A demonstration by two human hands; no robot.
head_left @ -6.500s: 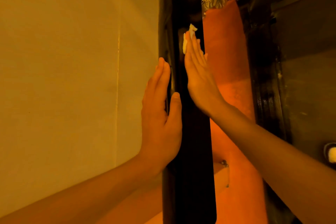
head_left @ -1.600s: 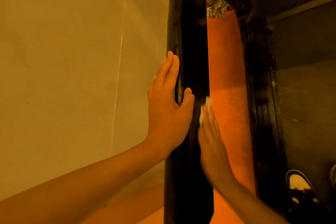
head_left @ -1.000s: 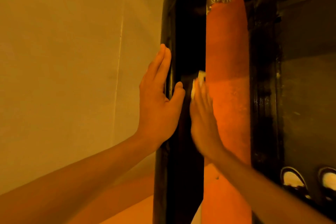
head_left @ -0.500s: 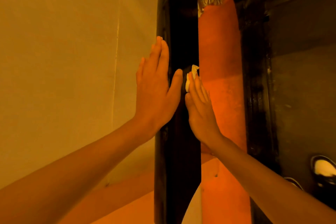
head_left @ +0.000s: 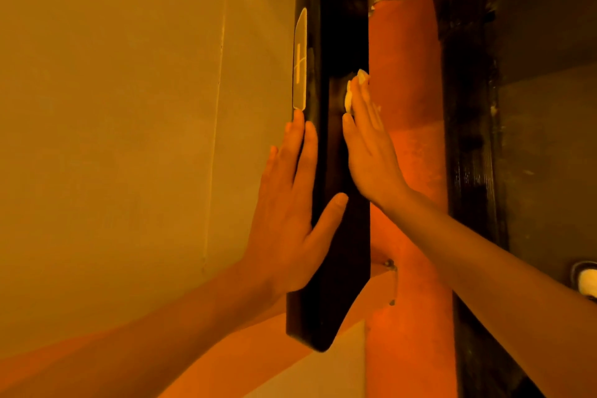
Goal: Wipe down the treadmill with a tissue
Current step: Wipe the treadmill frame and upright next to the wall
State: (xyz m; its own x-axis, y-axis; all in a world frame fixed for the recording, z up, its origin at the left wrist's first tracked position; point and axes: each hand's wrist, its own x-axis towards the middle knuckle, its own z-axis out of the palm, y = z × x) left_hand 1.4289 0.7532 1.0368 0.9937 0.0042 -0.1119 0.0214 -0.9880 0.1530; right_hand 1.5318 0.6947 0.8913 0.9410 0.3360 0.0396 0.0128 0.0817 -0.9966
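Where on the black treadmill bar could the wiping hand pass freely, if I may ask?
Free: the bar above the tissue, between the label and the orange roll; also the stretch below the thumb of the left hand, down to the lower end. Crowded: the middle, where it and the right hand flank the bar.

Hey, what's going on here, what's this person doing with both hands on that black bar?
A person is wiping the black treadmill bar, which stands upright beside a wall. The right hand presses a white tissue flat against the bar with straight fingers. The left hand rests flat on the bar's left side, thumb across its front, fingertips just below a pale label on the bar's edge.
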